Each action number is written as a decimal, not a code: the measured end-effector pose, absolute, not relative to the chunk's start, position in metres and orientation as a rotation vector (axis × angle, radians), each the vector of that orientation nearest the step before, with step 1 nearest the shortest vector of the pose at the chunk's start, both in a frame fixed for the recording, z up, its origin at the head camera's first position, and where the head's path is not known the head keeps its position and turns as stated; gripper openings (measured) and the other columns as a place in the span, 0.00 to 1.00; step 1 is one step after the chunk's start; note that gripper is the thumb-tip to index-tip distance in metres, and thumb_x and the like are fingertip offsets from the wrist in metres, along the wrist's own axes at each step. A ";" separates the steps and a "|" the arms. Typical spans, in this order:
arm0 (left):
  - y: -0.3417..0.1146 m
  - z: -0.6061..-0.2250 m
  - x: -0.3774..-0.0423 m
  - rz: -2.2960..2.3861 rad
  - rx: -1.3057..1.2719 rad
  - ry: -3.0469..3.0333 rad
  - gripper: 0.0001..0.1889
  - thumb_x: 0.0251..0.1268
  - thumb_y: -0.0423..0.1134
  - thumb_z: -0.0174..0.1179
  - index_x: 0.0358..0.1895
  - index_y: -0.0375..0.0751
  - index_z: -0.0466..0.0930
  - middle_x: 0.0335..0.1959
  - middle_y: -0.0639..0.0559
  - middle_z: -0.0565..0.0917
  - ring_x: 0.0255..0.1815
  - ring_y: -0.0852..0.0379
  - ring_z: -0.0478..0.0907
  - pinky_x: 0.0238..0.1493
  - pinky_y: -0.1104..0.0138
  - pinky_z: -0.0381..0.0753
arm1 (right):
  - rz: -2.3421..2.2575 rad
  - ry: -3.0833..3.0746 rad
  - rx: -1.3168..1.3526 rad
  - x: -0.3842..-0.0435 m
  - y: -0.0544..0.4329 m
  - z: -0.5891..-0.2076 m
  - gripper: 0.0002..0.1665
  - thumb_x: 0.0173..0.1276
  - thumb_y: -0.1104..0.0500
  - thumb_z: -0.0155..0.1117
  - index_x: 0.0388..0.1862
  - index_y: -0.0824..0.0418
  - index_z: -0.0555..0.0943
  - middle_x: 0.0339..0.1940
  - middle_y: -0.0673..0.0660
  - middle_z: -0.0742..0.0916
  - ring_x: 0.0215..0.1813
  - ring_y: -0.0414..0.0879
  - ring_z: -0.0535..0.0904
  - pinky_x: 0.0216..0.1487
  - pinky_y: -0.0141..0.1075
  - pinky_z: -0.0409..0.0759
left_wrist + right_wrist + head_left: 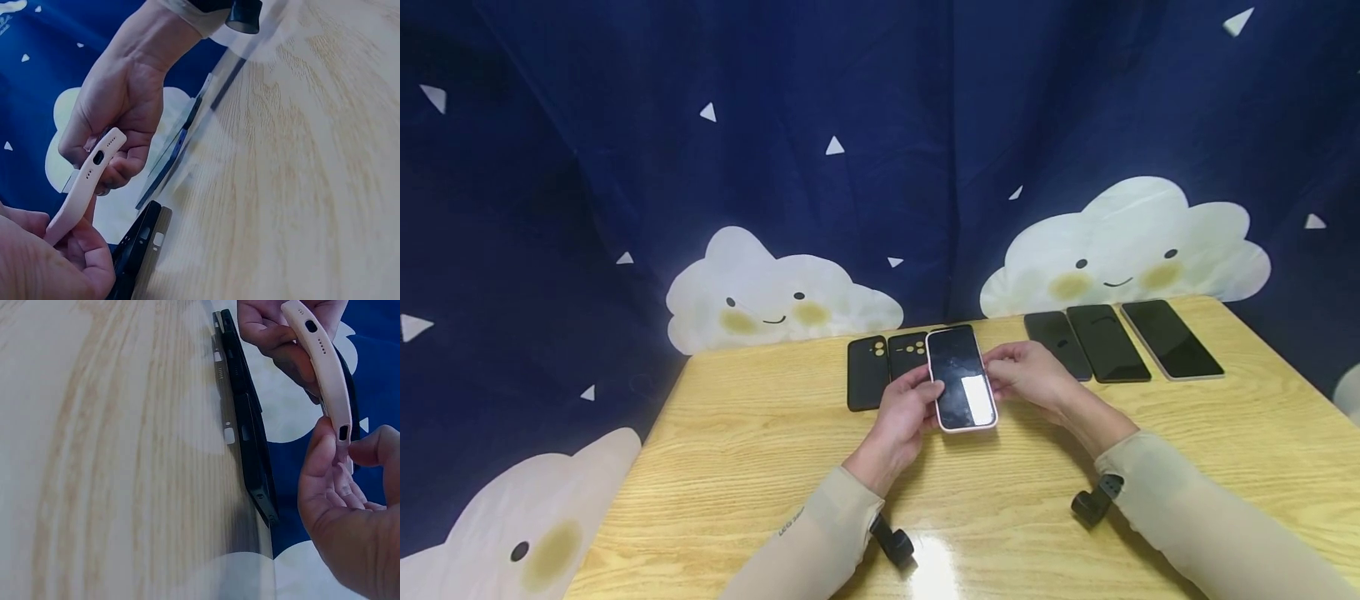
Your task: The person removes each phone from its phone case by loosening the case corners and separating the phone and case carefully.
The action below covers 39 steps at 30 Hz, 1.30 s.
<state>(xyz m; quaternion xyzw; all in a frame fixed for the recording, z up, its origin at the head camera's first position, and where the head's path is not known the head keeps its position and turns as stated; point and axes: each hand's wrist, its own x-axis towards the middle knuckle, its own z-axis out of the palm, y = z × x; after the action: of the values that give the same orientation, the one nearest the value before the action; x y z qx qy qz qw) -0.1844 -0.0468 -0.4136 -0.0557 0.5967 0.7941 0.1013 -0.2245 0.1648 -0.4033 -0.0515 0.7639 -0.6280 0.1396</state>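
Note:
A phone (957, 367) with a dark, shiny screen is held over the table, its pale pink case (85, 187) showing along the sides and bottom. Seen from the wrists, the case's lower edge, with its port cutout and small holes, looks bowed. My left hand (904, 410) grips the left side, thumb over the screen's edge. At the opposite side, my right hand (1026, 373) pinches the case edge between thumb and fingers; the right wrist view shows the right hand (350, 506) at a corner of the case.
Black phone cases (867, 379) lie side by side behind the left hand, partly covered by the held phone. Three dark phones (1108, 342) lie in a row at the back right of the wooden table (737, 467). A blue curtain (880, 83) with clouds hangs behind.

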 end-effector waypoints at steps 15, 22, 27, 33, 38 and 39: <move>-0.046 -0.414 -0.183 2.355 -0.107 1.752 0.24 0.70 0.29 0.61 0.69 0.35 0.75 0.34 0.55 0.86 0.28 0.61 0.82 0.31 0.69 0.78 | -1.855 2.183 -0.135 -0.223 0.169 -0.397 0.17 0.66 0.69 0.58 0.53 0.73 0.75 0.31 0.57 0.87 0.33 0.46 0.84 0.38 0.41 0.88; -0.046 -0.414 -0.183 2.355 -0.146 1.782 0.23 0.70 0.29 0.60 0.67 0.35 0.77 0.34 0.55 0.86 0.28 0.61 0.81 0.30 0.69 0.77 | -1.829 2.142 -0.081 -0.222 0.168 -0.395 0.21 0.67 0.69 0.55 0.58 0.74 0.75 0.36 0.59 0.87 0.35 0.47 0.86 0.42 0.42 0.89; -0.046 -0.412 -0.183 2.347 -0.166 1.817 0.22 0.69 0.29 0.61 0.66 0.36 0.78 0.34 0.54 0.84 0.28 0.60 0.80 0.30 0.69 0.76 | -1.838 2.102 -0.058 -0.221 0.167 -0.394 0.21 0.69 0.67 0.54 0.61 0.73 0.74 0.38 0.59 0.87 0.38 0.47 0.87 0.45 0.44 0.89; -0.046 -0.411 -0.182 2.339 -0.178 1.835 0.23 0.69 0.28 0.61 0.67 0.35 0.78 0.34 0.53 0.85 0.29 0.60 0.80 0.31 0.68 0.77 | -1.836 2.046 -0.054 -0.220 0.169 -0.396 0.21 0.72 0.64 0.53 0.62 0.71 0.73 0.41 0.59 0.87 0.41 0.48 0.87 0.47 0.46 0.88; -0.046 -0.412 -0.182 2.337 -0.187 1.838 0.23 0.68 0.28 0.62 0.66 0.35 0.78 0.33 0.53 0.85 0.29 0.60 0.80 0.30 0.69 0.77 | -1.840 2.037 -0.059 -0.219 0.169 -0.395 0.23 0.71 0.63 0.58 0.63 0.70 0.73 0.42 0.56 0.87 0.41 0.47 0.87 0.46 0.45 0.88; -0.046 -0.412 -0.181 2.337 -0.192 1.837 0.23 0.68 0.28 0.62 0.66 0.35 0.78 0.33 0.53 0.85 0.29 0.60 0.80 0.30 0.69 0.77 | -1.834 2.040 -0.062 -0.218 0.169 -0.395 0.24 0.70 0.62 0.60 0.62 0.70 0.74 0.42 0.55 0.88 0.40 0.46 0.87 0.45 0.44 0.88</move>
<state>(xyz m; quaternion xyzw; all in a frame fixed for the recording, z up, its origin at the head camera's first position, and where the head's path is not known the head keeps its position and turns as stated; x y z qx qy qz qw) -0.1814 -0.0459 -0.4116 -0.0641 0.6146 0.7820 0.0814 -0.2184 0.1692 -0.3947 -0.0222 0.7288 -0.6553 0.1973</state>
